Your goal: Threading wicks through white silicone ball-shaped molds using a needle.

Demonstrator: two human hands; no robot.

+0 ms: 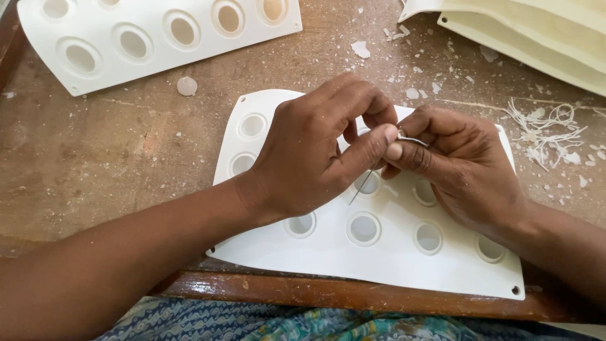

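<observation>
Pinching a thin metal needle (379, 161) between them, both hands meet over the middle of a white mould tray (391, 259) with round holes, which lies flat on the counter (95, 164). The left hand (309, 151) is closed on the needle near its upper end, thumb pressed along it; the right hand (461, 164) is curled shut against the same end (just what its fingertips grip is hidden). The needle's long axis slants down and leftward, its tip over a hole beneath the left hand. White wick scraps (546, 129) lie well apart to the right.
</observation>
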